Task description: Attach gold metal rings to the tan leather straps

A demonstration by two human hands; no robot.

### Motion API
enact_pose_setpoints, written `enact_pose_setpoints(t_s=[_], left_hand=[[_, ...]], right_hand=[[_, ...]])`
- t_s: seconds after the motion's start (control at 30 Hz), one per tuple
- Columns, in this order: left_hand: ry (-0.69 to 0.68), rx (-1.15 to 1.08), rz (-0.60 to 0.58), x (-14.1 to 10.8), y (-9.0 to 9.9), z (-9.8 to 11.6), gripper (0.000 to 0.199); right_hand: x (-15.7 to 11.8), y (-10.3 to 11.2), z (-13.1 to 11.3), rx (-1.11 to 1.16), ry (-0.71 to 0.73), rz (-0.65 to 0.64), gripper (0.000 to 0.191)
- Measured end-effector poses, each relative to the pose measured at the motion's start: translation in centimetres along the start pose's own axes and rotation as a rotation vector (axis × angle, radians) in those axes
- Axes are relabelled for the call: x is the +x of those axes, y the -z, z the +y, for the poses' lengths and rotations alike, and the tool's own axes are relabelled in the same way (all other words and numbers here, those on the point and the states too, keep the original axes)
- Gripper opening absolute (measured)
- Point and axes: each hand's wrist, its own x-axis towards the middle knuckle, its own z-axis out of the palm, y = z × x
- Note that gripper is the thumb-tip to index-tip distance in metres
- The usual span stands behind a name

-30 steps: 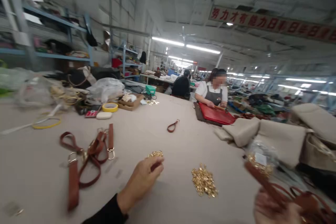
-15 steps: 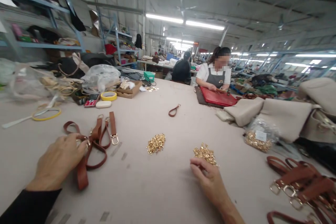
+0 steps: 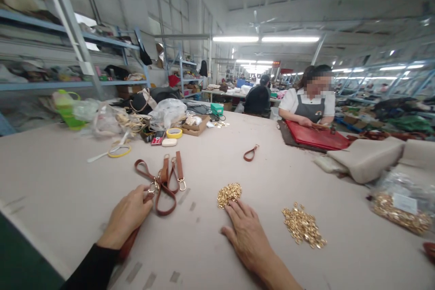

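Note:
My left hand [image 3: 131, 210] is closed around a brown leather strap [image 3: 128, 245], whose lower end hangs out below the wrist. Other brown straps [image 3: 166, 199] with gold-coloured clasps lie just beyond those fingers. My right hand [image 3: 249, 238] reaches over the table with its fingers extended, the fingertips touching the near edge of a small pile of gold-coloured metal pieces [image 3: 228, 191]. Whether a piece is under the fingertips is hidden. A second pile of gold-coloured pieces [image 3: 302, 225] lies to the right of that hand.
A small strap loop [image 3: 249, 154] lies mid-table. A clear bag of gold-coloured pieces [image 3: 401, 213] sits at right. Yellow tape [image 3: 174, 133], a cardboard box [image 3: 197, 126] and plastic bags [image 3: 168, 113] crowd the far left. Across the table a person works over red material [image 3: 316, 135].
My right hand has moved from the right pile to the left pile, and its fingers have straightened. My left hand has kept the strap and drawn slightly back. The view has turned left.

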Motion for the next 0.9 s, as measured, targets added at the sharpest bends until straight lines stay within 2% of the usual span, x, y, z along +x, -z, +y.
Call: enact_pose_setpoints(t_s=[0.13, 0.27, 0.37, 0.43, 0.5, 0.57, 0.63, 0.7, 0.8, 0.9], left_hand=[[0.038, -0.022, -0.033, -0.5, 0.5, -0.4, 0.04], [-0.008, -0.069, -0.074, -1.3, 1.4, -0.9, 0.022], [-0.037, -0.126, -0.103, -1.6, 2.3, -1.6, 0.014], [-0.026, -0.223, -0.07, -1.7, 2.9, -1.9, 0.015], [-0.002, -0.428, -0.038, -1.8, 3.8, -1.3, 0.018], [0.023, -0.711, -0.096, -2.5, 4.7, 0.7, 0.026], [0.018, -1.015, -0.258, -3.5, 5.3, 3.9, 0.035], [-0.008, -1.212, -0.414, -4.4, 5.1, 7.9, 0.041], [-0.066, -1.364, -0.616, -5.3, 3.4, 13.8, 0.043], [-0.167, -1.459, -0.793, -5.6, 0.9, 18.7, 0.033]], right_hand=[[-0.5, -0.3, 0.7, -0.016, 0.046, 0.072, 0.04], [-0.9, 0.1, 1.2, -0.003, 0.136, 0.15, 0.026], [-1.0, 0.5, 1.0, -0.048, 0.138, 0.138, 0.025], [-1.0, 0.6, 1.0, -0.106, 0.107, 0.129, 0.022], [-0.8, 0.5, 1.1, -0.172, 0.069, 0.13, 0.018], [-0.7, 0.4, 1.4, -0.225, 0.029, 0.141, 0.017], [-0.7, 0.7, 1.6, -0.202, -0.007, 0.155, 0.017], [-0.8, 1.4, 1.7, -0.066, -0.061, 0.172, 0.019], [-1.4, 3.4, 2.1, 0.255, -0.168, 0.19, 0.019], [-2.5, 5.3, 2.9, 0.591, -0.289, 0.252, 0.01]])
